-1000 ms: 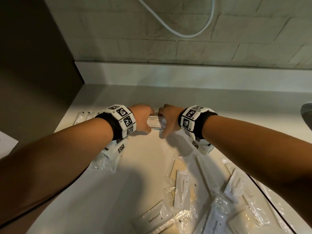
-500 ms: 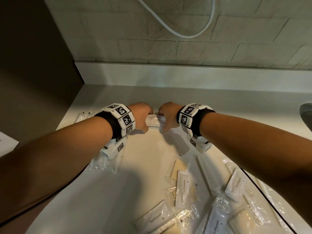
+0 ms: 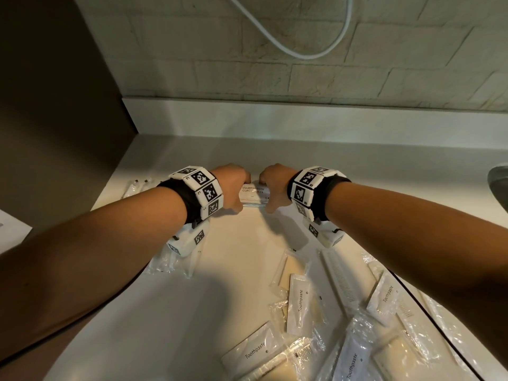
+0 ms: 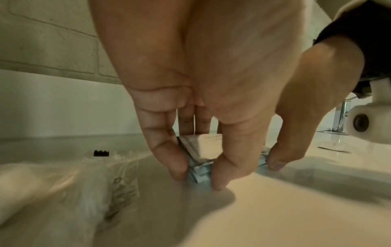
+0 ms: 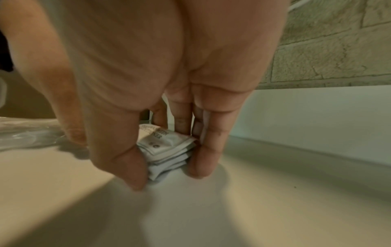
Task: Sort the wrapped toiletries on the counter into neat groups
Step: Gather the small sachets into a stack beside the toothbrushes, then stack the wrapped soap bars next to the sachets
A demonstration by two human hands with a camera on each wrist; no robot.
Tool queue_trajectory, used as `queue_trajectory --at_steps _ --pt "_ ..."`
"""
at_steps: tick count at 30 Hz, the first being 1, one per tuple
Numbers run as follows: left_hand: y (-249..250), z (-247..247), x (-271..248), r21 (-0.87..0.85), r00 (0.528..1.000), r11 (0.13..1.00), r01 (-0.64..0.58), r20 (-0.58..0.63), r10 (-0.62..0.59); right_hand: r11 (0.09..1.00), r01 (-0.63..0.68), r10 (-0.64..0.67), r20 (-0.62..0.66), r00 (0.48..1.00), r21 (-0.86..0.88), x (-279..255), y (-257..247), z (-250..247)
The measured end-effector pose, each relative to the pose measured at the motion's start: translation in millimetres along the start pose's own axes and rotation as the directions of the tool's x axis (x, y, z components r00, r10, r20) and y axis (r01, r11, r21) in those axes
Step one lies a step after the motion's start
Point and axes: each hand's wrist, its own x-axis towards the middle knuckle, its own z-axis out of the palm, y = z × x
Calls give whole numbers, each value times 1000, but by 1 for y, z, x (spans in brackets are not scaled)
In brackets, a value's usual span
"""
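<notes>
Shampoo-with-conditioner sachets (image 3: 254,194) are stacked in a small pile on the counter (image 3: 220,270), toward its back, between the two hands and just in front of the low backsplash (image 3: 302,119). The pile is being squared up, it is judged, as one finished group.

Several risks can be judged from here. The sachets are thin and slick, and the right wrist view shows their corners fanned out unevenly (image 5: 169,153); if the pile is squeezed unevenly from the ends, the layers could be slid apart or buckled upward rather than aligned. If the hands are lifted away quickly, the top sachet could be dragged off with a fingertip. The heap of toothpaste packets (image 3: 300,302), wrapped combs (image 3: 339,279) and other clear-wrapped items near the front edge is lying loose under the forearms and could be swept or knocked off as the arms are drawn back.

The left hand (image 3: 233,188) is curled over the left end of the pile: in the left wrist view its fingers (image 4: 169,150) and thumb are seen pinching the stack's end, tips down on the counter. The right hand (image 3: 275,188) is likewise closed about the right end, the stack being gripped between thumb (image 5: 125,163) and fingers. Neither hand is spread wide; both are narrowed to the pile's width.
</notes>
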Motion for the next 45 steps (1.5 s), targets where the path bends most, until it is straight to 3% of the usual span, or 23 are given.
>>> queue_trajectory --at_steps 25,28,34,38,43,45 --pt "4 3 -7 -3 1000 1000 -1 9 1 1000 -23 23 40 999 -21 -15 -5 0" --pt "2 4 -11 -18 1000 1000 19 6 -19 999 -28 27 40 999 41 -22 -2 -3" --pt "5 -17 -45 -67 992 998 11 -129 -19 991 -37 44 -58 997 125 -64 2 -12" --pt "30 -13 -77 -203 976 975 -88 -214 43 995 -2 8 -59 998 104 -127 -4 -5" --pt "77 23 -99 -233 971 946 -227 -131 201 996 -32 18 162 987 83 -188 -18 37" --pt "92 40 -100 -209 973 950 -231 -75 220 995 -37 22 151 988 98 -199 -24 51"
